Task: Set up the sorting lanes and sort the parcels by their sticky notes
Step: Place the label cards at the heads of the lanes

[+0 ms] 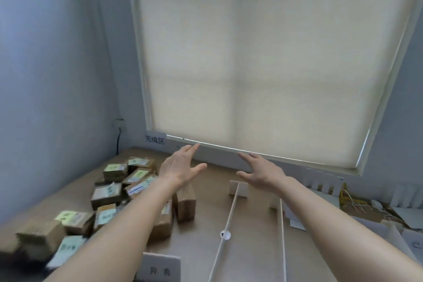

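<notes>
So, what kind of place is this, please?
Probably a small office room used as a parcel-sorting station: taped cardboard parcels with sticky notes piled on a table, white lane dividers, and a window blind.

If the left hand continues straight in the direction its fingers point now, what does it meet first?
Most likely the bottom rail of the roller blind. The left hand is open, with its fingertips reaching up and forward and appearing right at that rail. Depth is unclear, so it may meet the wall just under the blind instead.
</notes>
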`<state>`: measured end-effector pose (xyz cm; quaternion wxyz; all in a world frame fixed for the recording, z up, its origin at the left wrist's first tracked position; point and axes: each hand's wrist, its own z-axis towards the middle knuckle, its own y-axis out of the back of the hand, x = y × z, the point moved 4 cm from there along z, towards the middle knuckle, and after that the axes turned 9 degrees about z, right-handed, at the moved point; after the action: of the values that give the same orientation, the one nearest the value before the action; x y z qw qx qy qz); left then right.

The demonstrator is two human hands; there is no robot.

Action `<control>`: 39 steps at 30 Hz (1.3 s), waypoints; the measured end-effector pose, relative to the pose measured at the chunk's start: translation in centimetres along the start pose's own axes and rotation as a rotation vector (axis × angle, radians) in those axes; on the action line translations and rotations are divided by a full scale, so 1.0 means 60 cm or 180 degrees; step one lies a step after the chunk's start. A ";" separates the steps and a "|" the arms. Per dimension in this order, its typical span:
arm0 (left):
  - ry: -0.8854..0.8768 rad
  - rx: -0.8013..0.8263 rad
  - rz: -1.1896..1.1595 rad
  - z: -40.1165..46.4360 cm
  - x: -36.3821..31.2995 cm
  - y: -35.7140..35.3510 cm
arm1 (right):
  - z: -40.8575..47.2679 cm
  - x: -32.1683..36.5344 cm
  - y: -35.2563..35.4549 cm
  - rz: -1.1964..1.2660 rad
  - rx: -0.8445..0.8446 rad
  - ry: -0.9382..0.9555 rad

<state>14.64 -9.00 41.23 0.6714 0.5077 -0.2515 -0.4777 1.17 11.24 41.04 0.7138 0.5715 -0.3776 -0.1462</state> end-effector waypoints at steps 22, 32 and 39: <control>0.0955 -0.0049 -0.0050 -0.300 0.516 0.166 | -0.042 0.504 -0.187 -0.0016 0.0251 0.0682; 0.0751 0.0709 -0.0063 -0.227 0.592 -0.074 | 0.070 0.417 -0.372 0.0178 0.0575 0.0149; 0.0508 0.1258 -0.0014 -0.203 0.569 -0.251 | 0.110 0.291 -0.525 0.0122 0.0907 -0.0353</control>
<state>33.08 -34.65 17.93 0.5755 0.6662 -0.2852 -0.3789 15.28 -14.17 18.78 0.6062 0.6506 -0.4443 -0.1088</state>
